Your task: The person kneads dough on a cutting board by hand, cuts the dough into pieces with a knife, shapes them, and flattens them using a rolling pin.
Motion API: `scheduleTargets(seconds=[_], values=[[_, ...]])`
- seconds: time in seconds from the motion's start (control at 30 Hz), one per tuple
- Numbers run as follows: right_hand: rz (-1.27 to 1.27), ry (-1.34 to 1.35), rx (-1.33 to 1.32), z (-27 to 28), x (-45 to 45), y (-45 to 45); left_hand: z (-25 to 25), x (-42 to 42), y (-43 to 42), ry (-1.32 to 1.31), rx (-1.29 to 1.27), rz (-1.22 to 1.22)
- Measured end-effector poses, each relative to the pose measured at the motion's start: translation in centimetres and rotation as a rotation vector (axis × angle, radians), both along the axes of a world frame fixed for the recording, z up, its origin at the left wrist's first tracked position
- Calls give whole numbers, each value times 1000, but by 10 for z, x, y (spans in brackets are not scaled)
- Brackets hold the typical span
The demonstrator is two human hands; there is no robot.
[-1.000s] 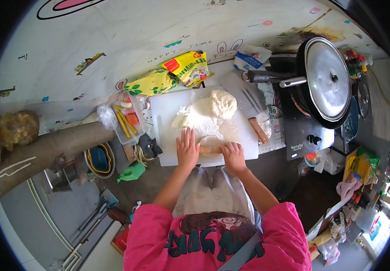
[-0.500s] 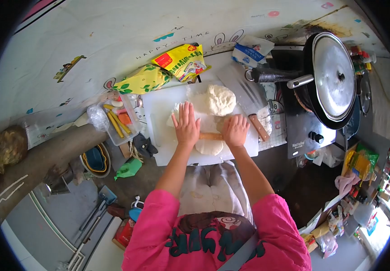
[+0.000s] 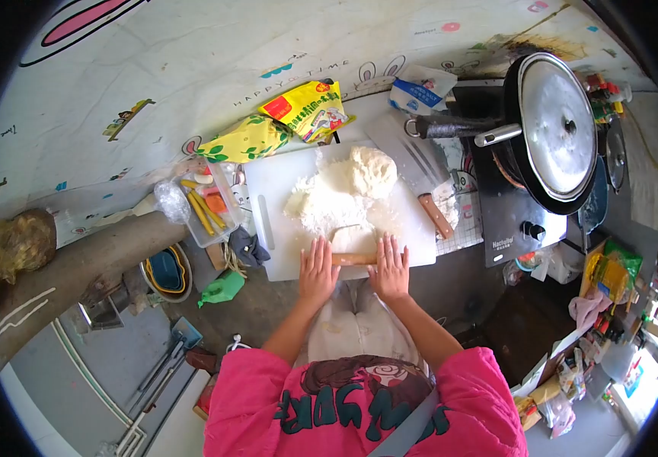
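Observation:
A wooden rolling pin point(image 3: 353, 260) lies crosswise at the near edge of the white cutting board point(image 3: 274, 266). Over its left end rests my left hand point(image 3: 318, 270), flat, fingers stretched forward. My right hand point(image 3: 390, 268) covers the other end the same way, so both pin ends are hidden. Just beyond the pin is a small flattened piece of dough point(image 3: 352, 238). Loose flour point(image 3: 320, 204) spreads over the board's middle, and a larger lump of dough point(image 3: 373, 172) sits behind it on the right.
A cleaver point(image 3: 419, 169) lies right of the board. Farther right, a lidded pan point(image 3: 561, 126) stands on the cooktop point(image 3: 523, 228). Yellow seasoning bags point(image 3: 308, 110) lie behind the board. A plastic container point(image 3: 209, 209) with yellow-handled items is at left.
Both hands and the rolling pin have moved toward my body, to the board's near edge. My right fingers, curled before, are now stretched out. The flour and dough piece are more exposed.

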State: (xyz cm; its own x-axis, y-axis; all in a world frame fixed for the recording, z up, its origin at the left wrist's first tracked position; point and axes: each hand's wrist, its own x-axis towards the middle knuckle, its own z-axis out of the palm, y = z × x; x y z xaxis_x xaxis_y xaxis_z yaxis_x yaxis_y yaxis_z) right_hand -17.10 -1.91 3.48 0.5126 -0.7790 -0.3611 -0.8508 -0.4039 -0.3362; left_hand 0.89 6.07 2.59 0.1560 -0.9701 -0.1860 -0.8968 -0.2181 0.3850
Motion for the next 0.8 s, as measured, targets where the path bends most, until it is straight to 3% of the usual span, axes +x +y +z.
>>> scheduleTargets(seconds=[0.33, 0.63, 0.8], values=[[-144, 110, -163, -15, 49, -90, -12, 32, -97, -178, -88, 74], [-45, -75, -17, 0, 6, 4, 0, 9, -3, 2, 52, -56], [-10, -119, -126, -14, -8, 10, 9, 4, -19, 37, 0, -75]])
